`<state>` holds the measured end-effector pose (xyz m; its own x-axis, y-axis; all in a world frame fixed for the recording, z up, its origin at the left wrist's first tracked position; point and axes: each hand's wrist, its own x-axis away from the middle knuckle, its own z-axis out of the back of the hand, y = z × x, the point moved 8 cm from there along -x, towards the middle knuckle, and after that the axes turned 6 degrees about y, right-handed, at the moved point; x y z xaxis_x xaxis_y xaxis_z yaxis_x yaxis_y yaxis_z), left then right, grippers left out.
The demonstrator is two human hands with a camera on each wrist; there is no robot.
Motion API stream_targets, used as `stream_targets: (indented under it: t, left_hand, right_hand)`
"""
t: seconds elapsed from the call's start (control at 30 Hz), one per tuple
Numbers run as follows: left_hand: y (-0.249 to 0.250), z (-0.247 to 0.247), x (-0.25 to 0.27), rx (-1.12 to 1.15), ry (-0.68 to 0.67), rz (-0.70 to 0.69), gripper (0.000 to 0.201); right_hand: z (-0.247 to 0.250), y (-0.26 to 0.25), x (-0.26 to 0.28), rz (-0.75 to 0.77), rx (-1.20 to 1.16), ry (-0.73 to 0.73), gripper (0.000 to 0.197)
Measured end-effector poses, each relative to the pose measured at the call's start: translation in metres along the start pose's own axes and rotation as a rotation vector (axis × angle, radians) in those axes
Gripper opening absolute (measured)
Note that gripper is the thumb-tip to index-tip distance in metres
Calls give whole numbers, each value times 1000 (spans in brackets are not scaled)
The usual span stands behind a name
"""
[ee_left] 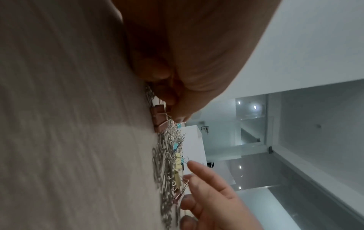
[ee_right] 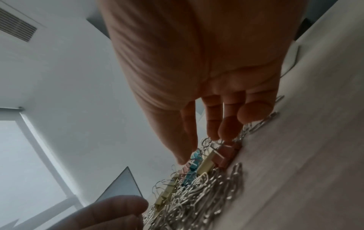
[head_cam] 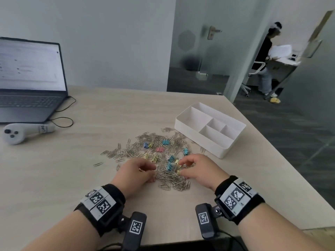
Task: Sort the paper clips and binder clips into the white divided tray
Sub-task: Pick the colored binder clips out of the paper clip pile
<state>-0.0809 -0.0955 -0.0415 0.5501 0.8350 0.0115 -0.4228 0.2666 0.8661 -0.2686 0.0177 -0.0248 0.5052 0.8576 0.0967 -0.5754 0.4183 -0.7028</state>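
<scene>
**Paper clips and binder clips: first pick from a mixed heap**

Paper clips lie in one loose silver heap at the middle of the counter, with coloured binder clips scattered through it. White divided tray sits just beside the heap, to the far right. All its visible compartments look bare, so sorting appears not yet begun.

Left hand: on the near left edge of the heap, fingers curled inward. The left wrist view shows the fingertips at a pink binder clip; cannot tell whether they have closed on it.

Right hand: on the near right edge, fingers bent down among clips. The right wrist view shows them spread, tips touching the pile, nothing clearly held.

Judgement on method:
- Take the binder clips first. They are few, bulky and easy to pinch by the body.
- Lift each straight up and shake lightly, since paper clips may snag on the wire handles.
- Gather the paper clips afterwards by sweeping handfuls.
- Assign one compartment per type and keep to it.
</scene>
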Motion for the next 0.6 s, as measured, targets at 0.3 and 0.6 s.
stream_targets:
  t: [0.3, 0.6]
  left_hand:
    - [-11, 4, 2, 347, 49, 13, 11]
    - [11, -9, -2, 456, 79, -10, 8]
  right_hand:
    - [5, 13, -11, 23, -172, 51, 7]
    - [15, 27, -3, -27, -493, 214, 10]
